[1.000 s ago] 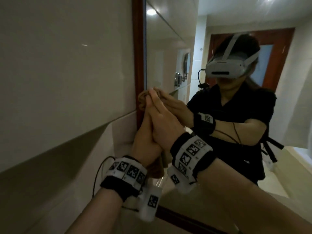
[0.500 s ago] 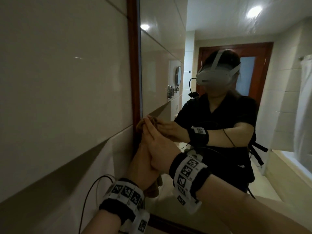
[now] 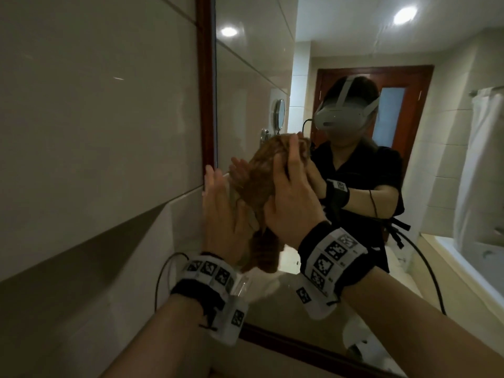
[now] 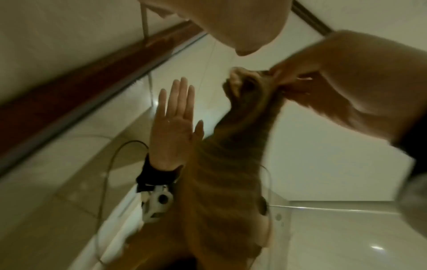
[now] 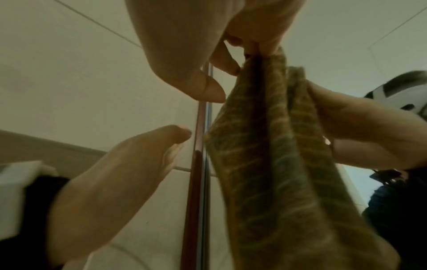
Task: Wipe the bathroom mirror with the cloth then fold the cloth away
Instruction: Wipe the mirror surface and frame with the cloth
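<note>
— Where is the cloth [image 3: 259,184] now?

— We hold it up in front of the mirror [image 3: 256,77], close to the mirror's brown frame [image 3: 205,85] on the left side. We cannot tell if the cloth touches the glass.

— Which way does it point?

— It hangs long and thin. Its long side runs up and down. The top end is bunched in our right hand [image 3: 293,203], and the bottom end dangles down between our two wrists.

— How does the right hand hold it?

— The fingers [image 5: 227,63] curl and pinch the top of the cloth. The rest of the cloth falls down under them in folds.

— And the left hand [image 3: 221,214]?

— It is flat, with fingers straight and close together, pointing up. It holds nothing. It stands just left of the cloth, next to the frame. We cannot tell if its side touches the cloth.

— What else do we see?

— The tiled wall [image 3: 95,132] left of the mirror.
</note>
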The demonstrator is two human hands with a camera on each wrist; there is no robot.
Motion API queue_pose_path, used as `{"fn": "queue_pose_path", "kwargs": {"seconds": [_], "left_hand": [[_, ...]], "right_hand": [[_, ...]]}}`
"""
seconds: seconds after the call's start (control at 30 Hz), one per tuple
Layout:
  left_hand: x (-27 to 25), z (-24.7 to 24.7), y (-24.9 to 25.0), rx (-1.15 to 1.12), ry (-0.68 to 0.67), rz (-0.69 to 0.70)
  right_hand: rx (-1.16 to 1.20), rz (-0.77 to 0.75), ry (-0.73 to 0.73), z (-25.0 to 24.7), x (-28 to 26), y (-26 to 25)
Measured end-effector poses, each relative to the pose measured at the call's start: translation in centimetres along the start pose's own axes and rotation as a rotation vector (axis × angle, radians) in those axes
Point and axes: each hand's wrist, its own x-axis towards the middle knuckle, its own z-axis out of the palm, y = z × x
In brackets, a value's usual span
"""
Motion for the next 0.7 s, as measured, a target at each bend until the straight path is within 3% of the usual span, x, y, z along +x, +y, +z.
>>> {"fn": "queue_pose_path", "kwargs": {"seconds": [0.1, 0.23, 0.33, 0.43, 0.6, 0.7], "left_hand": [[3.0, -1.3, -1.0, 0.095, -0.013, -0.039], [7.2, -1.0, -1.5, 0.318, -0.054, 0.055], [8.5, 0.0, -1.9, 0.479, -0.097, 0.088], [8.5, 1.1, -3.3, 0.567, -0.059, 0.149], [8.6, 2.3, -4.3, 0.688, 0.005, 0.172], [8.6, 2.5, -4.5, 0.731, 0.024, 0.203]], "right_hand": [[0.105, 0.161, 0.112, 0.8, -0.2, 1.6], [-0.064, 0.045, 0.088, 4.1, -0.2, 2.6], [-0.136, 0.035, 0.094, 6.1, -0.4, 2.9], [-0.153, 0.037, 0.134, 7.0, -0.3, 2.7], [-0.202, 0.009, 0.144, 6.3, 0.7, 2.8], [-0.241, 0.061, 0.204, 3.7, 4.8, 3.3]]}}
